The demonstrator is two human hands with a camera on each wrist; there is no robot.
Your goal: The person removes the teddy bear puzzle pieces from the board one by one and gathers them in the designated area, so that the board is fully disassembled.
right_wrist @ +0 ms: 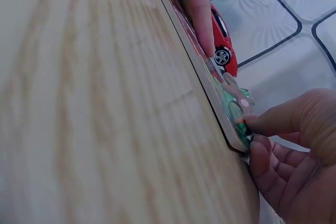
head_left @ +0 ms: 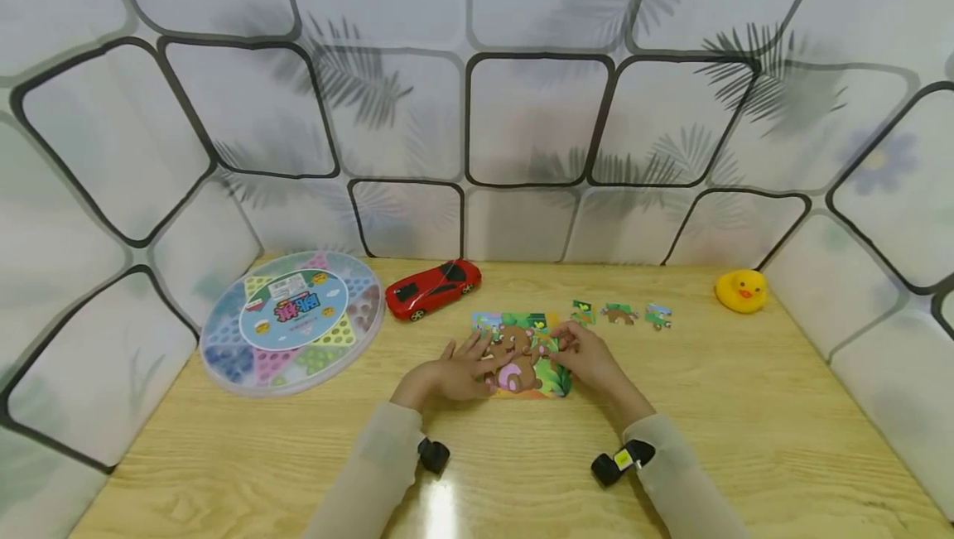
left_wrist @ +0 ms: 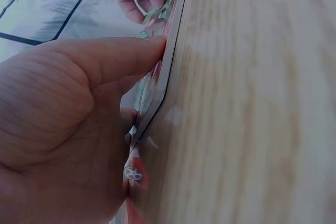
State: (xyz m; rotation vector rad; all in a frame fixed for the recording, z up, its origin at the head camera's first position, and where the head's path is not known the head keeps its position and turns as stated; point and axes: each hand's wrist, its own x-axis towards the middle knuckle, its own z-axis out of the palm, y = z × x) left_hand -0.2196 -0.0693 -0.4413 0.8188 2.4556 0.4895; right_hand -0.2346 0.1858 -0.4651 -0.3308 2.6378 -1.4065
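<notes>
A bear jigsaw puzzle (head_left: 517,377) lies flat on the table in front of the person, with most of its picture filled in. My left hand (head_left: 453,375) rests on its left part, fingers extended across the picture. At the right side, my right hand (head_left: 592,358) pinches a puzzle piece (right_wrist: 239,98) between thumb and fingers. In the right wrist view this piece is tilted up from the board, near its corner. The fingers partly hide the piece in the head view. Behind the right hand lie three loose pieces, one of them a brown piece (head_left: 619,313).
A red toy car (head_left: 434,289) stands behind the puzzle, to the left. Further left is a round Chinese checkers set (head_left: 294,322). A yellow rubber duck (head_left: 741,291) sits at the back right. Patterned fabric walls (head_left: 522,224) border the wooden table (head_left: 507,473).
</notes>
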